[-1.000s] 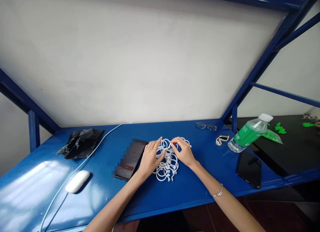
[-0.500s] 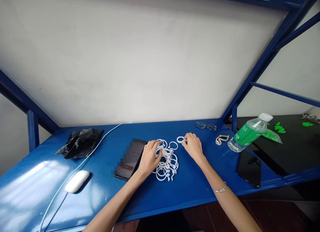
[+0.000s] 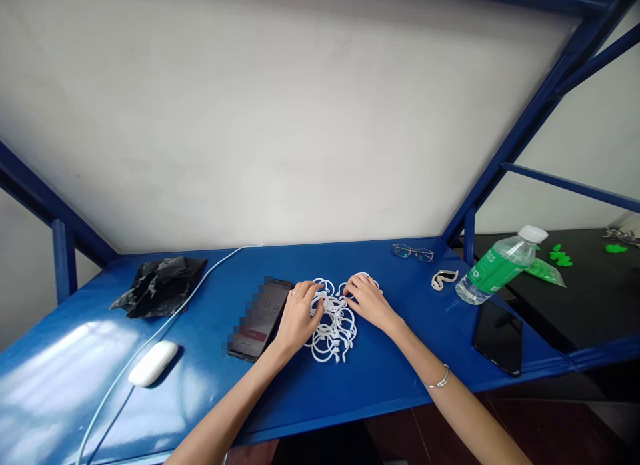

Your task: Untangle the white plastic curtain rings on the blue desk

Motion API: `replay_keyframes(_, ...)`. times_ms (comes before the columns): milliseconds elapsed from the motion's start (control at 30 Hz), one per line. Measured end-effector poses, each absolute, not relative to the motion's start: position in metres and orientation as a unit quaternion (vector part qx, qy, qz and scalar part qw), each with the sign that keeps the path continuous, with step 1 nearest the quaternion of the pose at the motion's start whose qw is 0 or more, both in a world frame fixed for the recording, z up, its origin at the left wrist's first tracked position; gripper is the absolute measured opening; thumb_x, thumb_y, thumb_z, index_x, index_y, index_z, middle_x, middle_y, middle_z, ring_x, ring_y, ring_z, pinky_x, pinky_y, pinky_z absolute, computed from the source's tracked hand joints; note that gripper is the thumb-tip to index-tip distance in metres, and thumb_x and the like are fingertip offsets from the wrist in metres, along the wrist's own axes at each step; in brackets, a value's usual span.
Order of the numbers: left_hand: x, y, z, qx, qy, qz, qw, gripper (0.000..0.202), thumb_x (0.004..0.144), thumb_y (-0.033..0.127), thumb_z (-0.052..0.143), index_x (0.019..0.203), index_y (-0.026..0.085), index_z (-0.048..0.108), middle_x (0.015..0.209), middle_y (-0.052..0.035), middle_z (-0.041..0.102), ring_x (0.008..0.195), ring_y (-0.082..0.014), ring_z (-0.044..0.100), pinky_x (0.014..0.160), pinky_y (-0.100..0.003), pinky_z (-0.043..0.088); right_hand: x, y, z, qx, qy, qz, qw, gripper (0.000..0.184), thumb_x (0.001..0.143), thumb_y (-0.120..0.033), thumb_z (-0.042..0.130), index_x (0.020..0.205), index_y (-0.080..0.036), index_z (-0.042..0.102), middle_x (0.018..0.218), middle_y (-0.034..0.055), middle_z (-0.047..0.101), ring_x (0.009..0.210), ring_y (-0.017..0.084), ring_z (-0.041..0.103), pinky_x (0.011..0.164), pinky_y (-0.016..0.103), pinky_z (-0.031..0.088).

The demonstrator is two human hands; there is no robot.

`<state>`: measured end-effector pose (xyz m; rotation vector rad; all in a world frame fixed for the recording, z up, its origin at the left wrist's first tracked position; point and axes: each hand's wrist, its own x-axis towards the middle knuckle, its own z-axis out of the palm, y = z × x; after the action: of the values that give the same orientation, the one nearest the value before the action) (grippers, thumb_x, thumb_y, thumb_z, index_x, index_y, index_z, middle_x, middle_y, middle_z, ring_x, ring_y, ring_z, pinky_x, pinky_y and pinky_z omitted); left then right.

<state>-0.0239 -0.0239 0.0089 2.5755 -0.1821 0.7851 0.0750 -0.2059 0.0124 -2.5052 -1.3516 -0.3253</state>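
Observation:
A tangled pile of white plastic rings [image 3: 334,331] lies in the middle of the blue table [image 3: 350,385]. My left hand [image 3: 299,316] rests on the pile's left side, fingers curled over the rings. On the pile's upper right edge sits my right hand [image 3: 367,300], its fingertips touching the rings there. A separate white ring [image 3: 364,276] peeks out just behind that hand. Whether either hand pinches a ring is hidden by the fingers.
A phone with a lit screen [image 3: 260,318] lies left of the pile, a white mouse [image 3: 153,363] and cable [image 3: 170,318] farther left, a black bag [image 3: 160,285] behind. Right: glasses [image 3: 413,252], a small clip [image 3: 444,279], a tilted water bottle [image 3: 497,265], a dark phone [image 3: 499,337].
My right hand went right with a ring to a spot beside the pile, then came back to the pile's upper right edge. The left hand stayed on the pile.

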Motion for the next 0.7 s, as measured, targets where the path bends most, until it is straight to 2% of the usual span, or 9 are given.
replay_keyframes(67,-0.024,-0.024,0.009,0.931,-0.065,0.282,0.224,0.024,0.091,0.019,0.041,0.111,0.021,0.053,0.107,-0.0086,0.061,0.102,-0.0242,0.056,0.081,-0.037,0.045,0.076,-0.205,0.013,-0.866,-0.458,-0.115,0.166,0.008,0.087,-0.015,0.055,0.08,-0.02,0.057,0.089,0.0069,0.059,0.09,0.024,0.053,0.079,0.039,0.042)
replay_keyframes(133,-0.024,-0.024,0.01,0.93,-0.066,0.28,0.231,0.023,0.092,0.021,0.041,0.111,0.021,0.053,0.107,-0.0086,0.061,0.103,-0.0242,0.056,0.083,-0.038,0.045,0.076,-0.204,0.014,-0.856,-0.444,-0.112,0.239,0.01,0.089,-0.017,0.052,0.081,-0.02,0.057,0.087,0.0062,0.059,0.087,0.022,0.054,0.079,0.039,0.043)
replay_keyframes(233,-0.025,-0.024,0.01,0.925,-0.073,0.28,0.244,0.028,0.092,0.029,0.044,0.119,0.022,0.051,0.114,-0.0093,0.059,0.108,-0.0246,0.055,0.087,-0.038,0.045,0.074,-0.202,0.017,-0.806,-0.409,-0.045,0.425,0.01,0.09,-0.025,0.052,0.083,-0.02,0.056,0.082,0.0036,0.059,0.078,0.018,0.057,0.075,0.034,0.047)
replay_keyframes(300,-0.025,-0.024,0.01,0.923,-0.085,0.277,0.252,0.04,0.09,0.036,0.049,0.128,0.024,0.045,0.12,-0.0102,0.057,0.112,-0.0254,0.053,0.089,-0.038,0.045,0.071,-0.199,0.017,-0.742,-0.371,0.051,0.555,0.012,0.087,-0.032,0.056,0.085,-0.02,0.054,0.08,0.0021,0.06,0.073,0.016,0.059,0.07,0.031,0.05)
replay_keyframes(367,-0.025,-0.023,0.009,0.921,-0.097,0.272,0.26,0.05,0.088,0.041,0.052,0.134,0.026,0.039,0.125,-0.0108,0.055,0.116,-0.0259,0.052,0.091,-0.038,0.045,0.068,-0.197,0.017,-0.668,-0.335,0.154,0.646,0.019,0.084,-0.037,0.061,0.084,-0.019,0.053,0.08,0.0015,0.061,0.07,0.014,0.061,0.069,0.03,0.051)
replay_keyframes(433,-0.025,-0.023,0.008,0.917,-0.11,0.273,0.271,0.053,0.088,0.042,0.054,0.136,0.026,0.038,0.126,-0.0107,0.055,0.116,-0.0255,0.052,0.093,-0.038,0.045,0.064,-0.195,0.017,-0.609,-0.312,0.229,0.692,0.024,0.081,-0.039,0.065,0.082,-0.019,0.053,0.081,0.0017,0.063,0.069,0.013,0.061,0.069,0.029,0.051)
replay_keyframes(567,-0.025,-0.023,0.008,0.9,-0.141,0.275,0.308,0.044,0.089,0.037,0.054,0.13,0.024,0.043,0.119,-0.0091,0.06,0.111,-0.0225,0.056,0.09,-0.035,0.048,0.058,-0.192,0.02,-0.545,-0.279,0.303,0.73,0.027,0.075,-0.039,0.071,0.079,-0.016,0.058,0.077,0.001,0.062,0.067,0.011,0.059,0.068,0.026,0.049)
replay_keyframes(700,-0.026,-0.025,0.012,0.881,-0.166,0.274,0.347,0.024,0.089,0.034,0.053,0.109,0.021,0.056,0.109,-0.0084,0.063,0.103,-0.0213,0.058,0.086,-0.034,0.048,0.057,-0.191,0.02,-0.516,-0.259,0.346,0.74,0.027,0.073,-0.038,0.075,0.077,-0.015,0.06,0.072,-0.001,0.058,0.063,0.009,0.054,0.065,0.022,0.045)
